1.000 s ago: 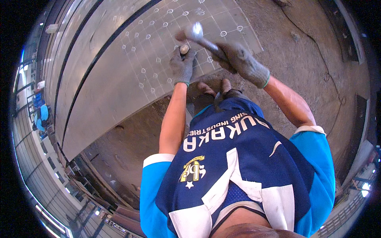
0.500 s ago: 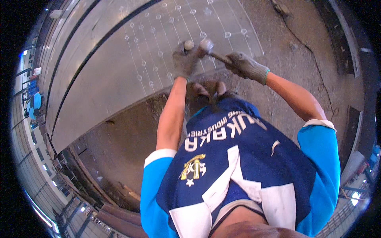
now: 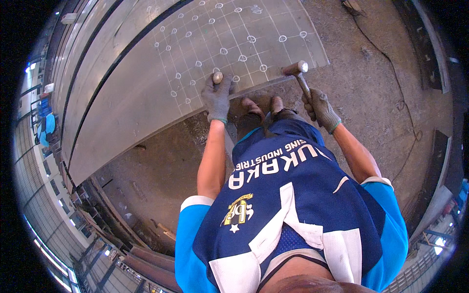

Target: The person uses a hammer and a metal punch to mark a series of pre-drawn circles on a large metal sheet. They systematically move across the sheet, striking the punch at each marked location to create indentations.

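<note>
My left hand [image 3: 218, 100], in a grey knit glove, is closed around a metal punch [image 3: 218, 77]. Only the punch's rounded top shows; its lower end is hidden by the fingers. That hand is over a large grey metal plate [image 3: 141, 110], among chalked lines and small circles drawn in a grid. My right hand [image 3: 322, 108], gloved the same way, grips the handle of a hammer [image 3: 296, 68]. The hammer's head is by the plate's near right edge, apart from the punch.
My shoes [image 3: 252, 106] are at the plate's near edge. A dark cable [image 3: 391, 73] runs along the brown floor [image 3: 361, 97] on the right. Long dark bars [image 3: 93, 88] lie across the left side. A person in blue [image 3: 47, 128] is far left.
The hammer has moved right and nearer, away from the punch. My left hand and the punch have shifted slightly left and nearer across the plate.
</note>
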A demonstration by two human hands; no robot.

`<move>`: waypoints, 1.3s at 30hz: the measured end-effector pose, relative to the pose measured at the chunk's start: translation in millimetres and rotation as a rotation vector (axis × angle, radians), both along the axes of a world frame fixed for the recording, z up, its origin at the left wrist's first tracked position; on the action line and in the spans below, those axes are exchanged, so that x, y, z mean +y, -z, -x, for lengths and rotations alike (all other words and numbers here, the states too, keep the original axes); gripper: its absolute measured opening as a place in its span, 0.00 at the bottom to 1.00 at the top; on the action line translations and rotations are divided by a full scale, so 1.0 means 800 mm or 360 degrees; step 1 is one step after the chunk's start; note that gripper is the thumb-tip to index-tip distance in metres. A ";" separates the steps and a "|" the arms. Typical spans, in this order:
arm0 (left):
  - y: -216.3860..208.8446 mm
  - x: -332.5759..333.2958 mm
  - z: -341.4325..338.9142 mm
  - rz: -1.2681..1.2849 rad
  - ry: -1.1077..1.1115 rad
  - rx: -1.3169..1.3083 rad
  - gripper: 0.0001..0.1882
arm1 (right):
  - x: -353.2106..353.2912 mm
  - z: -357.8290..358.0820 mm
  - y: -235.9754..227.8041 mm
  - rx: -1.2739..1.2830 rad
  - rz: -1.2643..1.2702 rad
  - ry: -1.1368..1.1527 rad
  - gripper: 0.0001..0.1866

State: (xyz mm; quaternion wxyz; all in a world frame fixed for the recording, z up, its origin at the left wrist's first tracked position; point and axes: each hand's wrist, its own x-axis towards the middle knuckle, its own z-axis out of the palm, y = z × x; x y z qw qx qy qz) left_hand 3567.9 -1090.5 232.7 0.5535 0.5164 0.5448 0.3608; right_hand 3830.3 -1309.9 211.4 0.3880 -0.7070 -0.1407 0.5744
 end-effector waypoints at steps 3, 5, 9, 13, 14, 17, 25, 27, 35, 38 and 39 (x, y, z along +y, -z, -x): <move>-0.017 -0.005 -0.012 -0.0064 0.0055 0.0058 0.12 | -0.002 -0.004 0.014 -0.0089 -0.0077 -0.0105 0.23; -0.011 -0.004 -0.010 -0.0021 0.0033 0.0020 0.11 | -0.004 -0.006 0.022 -0.0169 -0.0124 -0.0165 0.23; -0.016 -0.004 -0.012 -0.0032 0.0058 0.0112 0.09 | -0.002 -0.005 0.007 -0.0131 -0.0113 -0.0153 0.25; -0.018 -0.001 -0.015 0.0025 0.0062 0.0115 0.10 | -0.003 -0.001 0.002 -0.0054 -0.0134 -0.0100 0.26; -0.018 0.001 -0.015 0.0016 0.0079 0.0159 0.10 | -0.003 -0.001 0.003 -0.0029 -0.0131 -0.0085 0.26; -0.008 0.006 -0.012 -0.0006 0.0093 0.0150 0.10 | -0.003 -0.001 0.004 0.0008 -0.0116 -0.0048 0.26; 0.013 0.009 -0.006 0.0023 0.0108 0.0069 0.11 | -0.001 0.000 0.010 -0.0012 -0.0069 -0.0060 0.27; 0.010 0.009 -0.007 0.0021 0.0125 0.0069 0.11 | -0.002 0.001 0.015 0.0012 -0.0050 -0.0018 0.26; 0.000 0.006 -0.013 0.0114 0.0105 0.0042 0.14 | -0.007 -0.016 0.040 -0.0327 -0.0011 -0.0299 0.18; 0.006 0.008 -0.008 0.0108 0.0137 0.0088 0.14 | 0.005 -0.011 0.015 -0.0303 -0.0080 -0.0346 0.16; 0.008 0.009 -0.008 0.0094 0.0156 0.0103 0.14 | 0.009 -0.008 0.010 -0.0450 -0.0251 -0.0487 0.16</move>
